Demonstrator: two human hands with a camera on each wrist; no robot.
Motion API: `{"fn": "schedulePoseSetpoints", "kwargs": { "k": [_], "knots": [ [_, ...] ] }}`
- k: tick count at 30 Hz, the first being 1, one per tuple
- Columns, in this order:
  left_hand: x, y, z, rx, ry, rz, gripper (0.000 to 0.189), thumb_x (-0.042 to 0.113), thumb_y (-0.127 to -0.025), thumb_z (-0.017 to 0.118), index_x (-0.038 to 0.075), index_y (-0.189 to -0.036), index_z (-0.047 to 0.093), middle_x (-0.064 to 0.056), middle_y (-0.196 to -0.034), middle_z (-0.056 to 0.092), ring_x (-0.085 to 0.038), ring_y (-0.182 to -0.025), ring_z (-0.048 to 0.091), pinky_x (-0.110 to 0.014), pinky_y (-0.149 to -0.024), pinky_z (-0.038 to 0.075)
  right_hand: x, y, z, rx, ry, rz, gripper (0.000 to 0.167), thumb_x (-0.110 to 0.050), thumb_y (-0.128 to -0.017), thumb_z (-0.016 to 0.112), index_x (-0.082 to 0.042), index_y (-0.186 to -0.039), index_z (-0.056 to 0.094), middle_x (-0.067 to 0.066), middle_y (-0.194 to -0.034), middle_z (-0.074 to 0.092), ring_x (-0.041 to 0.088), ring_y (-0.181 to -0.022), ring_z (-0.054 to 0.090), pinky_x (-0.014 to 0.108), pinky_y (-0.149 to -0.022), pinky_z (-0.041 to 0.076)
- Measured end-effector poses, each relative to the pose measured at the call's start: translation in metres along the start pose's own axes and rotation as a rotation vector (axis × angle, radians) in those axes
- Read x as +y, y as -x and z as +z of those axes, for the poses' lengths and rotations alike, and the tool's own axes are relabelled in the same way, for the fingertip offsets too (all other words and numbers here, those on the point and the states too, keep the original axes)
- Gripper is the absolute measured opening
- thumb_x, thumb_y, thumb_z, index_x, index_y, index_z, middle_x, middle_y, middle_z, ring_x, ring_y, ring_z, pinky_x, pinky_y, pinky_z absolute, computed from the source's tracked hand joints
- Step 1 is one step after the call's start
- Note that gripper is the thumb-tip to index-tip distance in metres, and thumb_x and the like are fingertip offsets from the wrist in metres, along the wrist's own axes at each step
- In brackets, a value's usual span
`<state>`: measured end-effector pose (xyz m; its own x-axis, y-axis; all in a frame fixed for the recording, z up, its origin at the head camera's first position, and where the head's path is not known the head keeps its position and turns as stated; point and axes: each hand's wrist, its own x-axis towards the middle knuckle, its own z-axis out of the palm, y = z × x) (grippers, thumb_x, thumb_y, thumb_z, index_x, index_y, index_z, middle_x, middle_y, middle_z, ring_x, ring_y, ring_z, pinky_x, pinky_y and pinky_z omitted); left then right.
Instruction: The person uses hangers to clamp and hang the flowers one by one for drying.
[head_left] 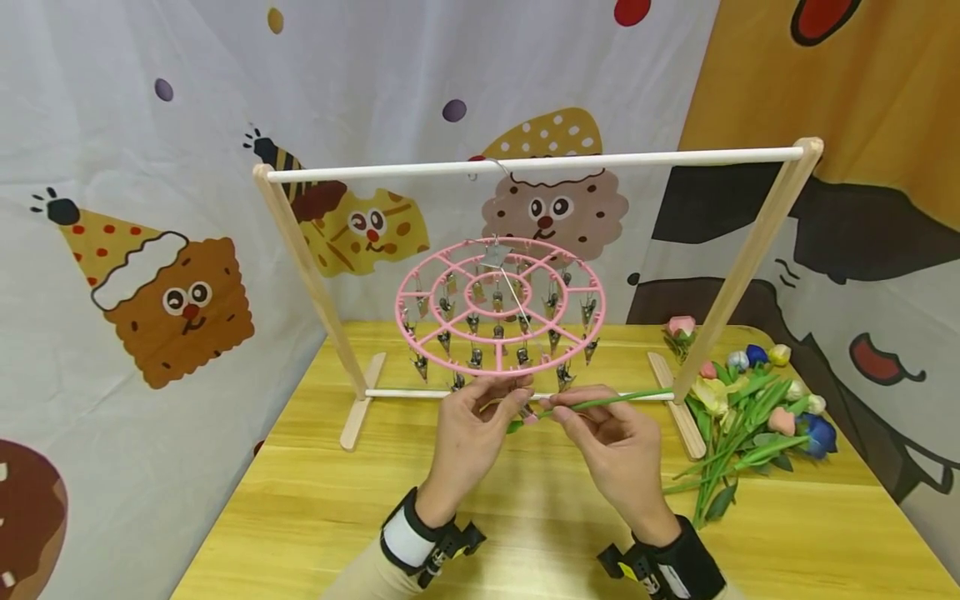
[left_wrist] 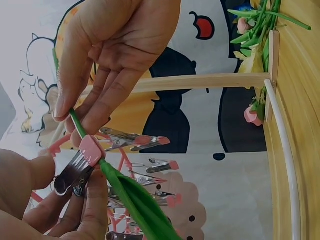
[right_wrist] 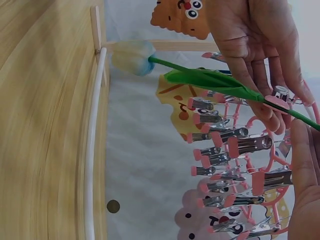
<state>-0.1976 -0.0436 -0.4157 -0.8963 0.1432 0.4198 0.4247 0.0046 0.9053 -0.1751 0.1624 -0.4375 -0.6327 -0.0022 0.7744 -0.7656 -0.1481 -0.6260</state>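
In the head view my left hand [head_left: 468, 437] is just under the front rim of a round pink clip hanger [head_left: 498, 372]. Its thumb and fingers hold a metal clothespin with pink tips [left_wrist: 75, 170], whose tips sit across the stem of an artificial tulip. My right hand [head_left: 618, 446] pinches that green stem [head_left: 622, 400] to the right of the clip. A pale, blue-based tulip bloom [right_wrist: 132, 57] shows at the stem's far end in the right wrist view, beside a long green leaf [right_wrist: 210, 82].
The hanger hangs from the white top bar [head_left: 600, 160] of a wooden stand [head_left: 750, 258]; several other clips [head_left: 588, 312] dangle from it. Artificial flowers [head_left: 750, 417] lie in a pile at the table's right, near the stand's foot [head_left: 678, 408]. A printed curtain [head_left: 360, 75] is behind.
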Motion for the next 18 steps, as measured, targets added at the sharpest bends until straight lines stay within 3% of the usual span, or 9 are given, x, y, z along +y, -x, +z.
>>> {"fn": "schedulePoseSetpoints", "kwargs": {
  "k": [6, 13, 18],
  "knots": [
    [-0.0005, 0.0022, -0.0001, -0.023, 0.021, 0.029, 0.028, 0.012, -0.109, 0.084, 0.007, -0.137, 0.084, -0.013, -0.135, 0.086, -0.021, -0.118, 0.086, -0.032, -0.096, 0.074, 0.0005, 0.0022, -0.0007, -0.012, -0.001, -0.004, 0.035, 0.034, -0.097, 0.066, 0.019, -0.127, 0.074, 0.019, -0.127, 0.081, 0.024, -0.119, 0.087, 0.034, -0.103, 0.072],
    [-0.0053, 0.0022, -0.0023, -0.031, 0.009, 0.063, 0.026, 0.012, -0.110, 0.082, 0.009, -0.136, 0.084, -0.015, -0.136, 0.085, -0.031, -0.118, 0.086, -0.032, -0.097, 0.074, 0.0018, 0.0037, -0.0025, -0.024, 0.021, -0.028, 0.037, 0.035, -0.096, 0.067, 0.019, -0.129, 0.073, 0.019, -0.128, 0.080, 0.022, -0.119, 0.086, 0.033, -0.103, 0.072],
    [-0.0064, 0.0005, -0.0048, -0.030, -0.007, 0.072, 0.026, 0.011, -0.110, 0.082, 0.007, -0.136, 0.084, -0.015, -0.133, 0.085, -0.035, -0.109, 0.087, -0.033, -0.095, 0.074, 0.0018, 0.0044, -0.0046, -0.034, 0.065, -0.032, 0.038, 0.033, -0.095, 0.070, 0.017, -0.130, 0.075, 0.019, -0.128, 0.080, 0.019, -0.120, 0.084, 0.030, -0.102, 0.072]
  ]
}}
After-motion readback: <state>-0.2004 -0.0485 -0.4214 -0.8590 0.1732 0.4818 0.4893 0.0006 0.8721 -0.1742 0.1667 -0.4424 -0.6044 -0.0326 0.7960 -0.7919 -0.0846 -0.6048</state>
